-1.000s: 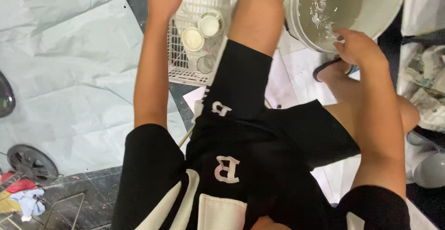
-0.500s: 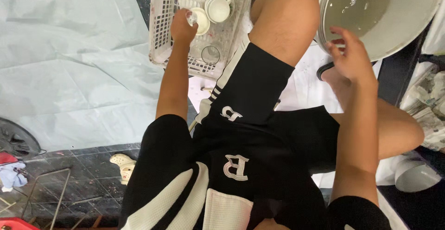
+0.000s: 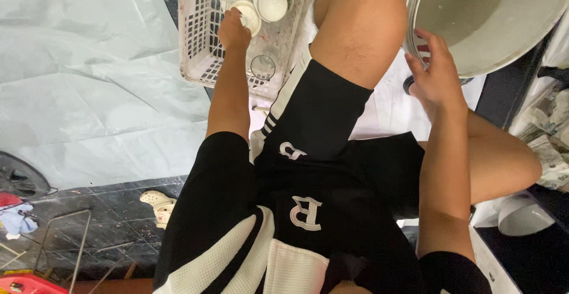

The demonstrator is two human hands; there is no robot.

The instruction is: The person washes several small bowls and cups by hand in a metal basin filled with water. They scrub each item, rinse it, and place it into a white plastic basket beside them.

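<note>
Here your left hand (image 3: 233, 30) is reached out into the white plastic basket (image 3: 198, 45), and its fingers are closed on a small white dish (image 3: 247, 15), held by the near edge so it can stand with the other things. Just beside that dish sits a white cup (image 3: 271, 0) with its open mouth tipped toward you, leaning in the far part of the basket. Nearer to you, past your wrist, a clear glass (image 3: 262, 67) lies on the basket floor, a little apart from the dish. The basket has holes all over its walls and floor, so water can run out of it. It rests on a pale grey sheet (image 3: 89, 104) spread over the dark tiled floor (image 3: 106, 211). Your right hand (image 3: 435, 77) is on the other side of your raised knee, fingers spread apart and curled over the rim of the big round metal basin (image 3: 474, 63); it touches the edge but holds nothing else. The basin looks wet inside. A small white clog (image 3: 157, 204) lies on the tiles by your left side, well away from both hands.
</note>
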